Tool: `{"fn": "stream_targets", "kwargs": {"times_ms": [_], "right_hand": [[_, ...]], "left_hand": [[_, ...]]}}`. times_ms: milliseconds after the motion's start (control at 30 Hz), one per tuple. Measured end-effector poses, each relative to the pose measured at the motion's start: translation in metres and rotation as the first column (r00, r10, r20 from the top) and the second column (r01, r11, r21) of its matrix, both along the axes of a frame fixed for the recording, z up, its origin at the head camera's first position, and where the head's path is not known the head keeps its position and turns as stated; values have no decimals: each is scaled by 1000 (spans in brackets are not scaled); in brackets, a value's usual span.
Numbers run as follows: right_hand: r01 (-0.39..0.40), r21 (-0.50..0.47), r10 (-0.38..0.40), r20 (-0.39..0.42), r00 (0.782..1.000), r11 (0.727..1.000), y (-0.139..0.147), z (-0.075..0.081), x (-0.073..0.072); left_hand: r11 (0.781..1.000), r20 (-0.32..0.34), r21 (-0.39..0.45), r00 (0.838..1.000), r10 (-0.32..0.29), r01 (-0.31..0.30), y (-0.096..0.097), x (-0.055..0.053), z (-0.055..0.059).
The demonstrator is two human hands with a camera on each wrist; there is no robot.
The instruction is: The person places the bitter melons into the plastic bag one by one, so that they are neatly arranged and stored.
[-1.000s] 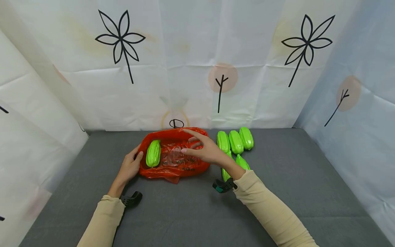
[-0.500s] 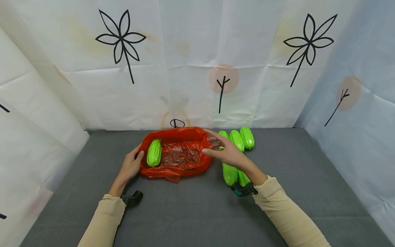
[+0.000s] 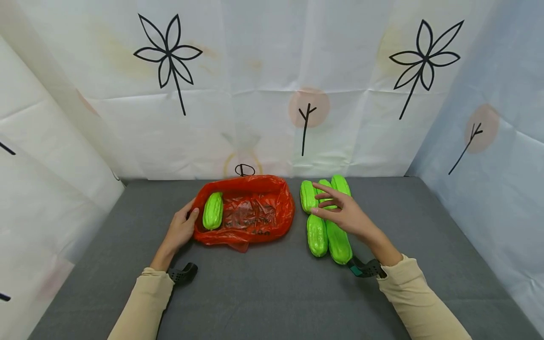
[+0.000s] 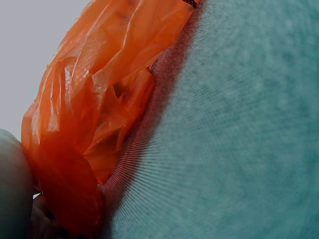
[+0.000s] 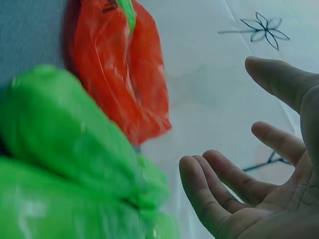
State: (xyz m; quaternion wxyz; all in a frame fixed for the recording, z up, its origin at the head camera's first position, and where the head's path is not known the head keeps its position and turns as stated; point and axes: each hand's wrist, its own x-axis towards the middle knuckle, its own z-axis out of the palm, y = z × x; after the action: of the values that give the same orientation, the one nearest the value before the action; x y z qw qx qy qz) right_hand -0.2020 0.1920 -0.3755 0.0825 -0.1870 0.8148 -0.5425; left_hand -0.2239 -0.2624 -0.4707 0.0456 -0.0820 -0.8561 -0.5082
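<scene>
The red plastic bag (image 3: pixel 287 208) lies open-mouthed on the grey tabletop (image 3: pixel 272 293); one ribbed green gourd (image 3: pixel 212 211) rests inside, at its left end. The left hand (image 3: pixel 179 230) pinches the bag's left rim. The right hand (image 3: pixel 346 215), fingers extended and thumb apart, hovers over five loose gourds (image 3: pixel 317 236) right of the bag, holding nothing.

Handling, as judged: the bag is thin, light and limp, and may tear or fold inward; grip the gathered rim. The gourds appear firm; their weight cannot be told. Glossy skins may slip; grasp each across its middle.
</scene>
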Motion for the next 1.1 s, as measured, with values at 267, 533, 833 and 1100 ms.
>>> {"fn": "stream_targets", "kwargs": {"times_ms": [267, 533, 833, 1100], "right_hand": [[32, 22, -32, -16, 999, 999, 31, -11, 7], [59, 64, -59, -8, 998, 996, 50, -23, 16], [-20, 153, 16, 26, 1000, 988, 64, -35, 18], [-121, 193, 108, 78, 991, 974, 67, -44, 16]], "left_hand": [[1000, -3, 4, 1000, -1, 1, 0, 1, 0], [1000, -4, 3, 1000, 5, -5, 1, 1, 0], [1000, -5, 7, 1000, 0, 0, 2, 1, 1], [1000, 3, 22, 1000, -11, 11, 2, 3, 3]]}}
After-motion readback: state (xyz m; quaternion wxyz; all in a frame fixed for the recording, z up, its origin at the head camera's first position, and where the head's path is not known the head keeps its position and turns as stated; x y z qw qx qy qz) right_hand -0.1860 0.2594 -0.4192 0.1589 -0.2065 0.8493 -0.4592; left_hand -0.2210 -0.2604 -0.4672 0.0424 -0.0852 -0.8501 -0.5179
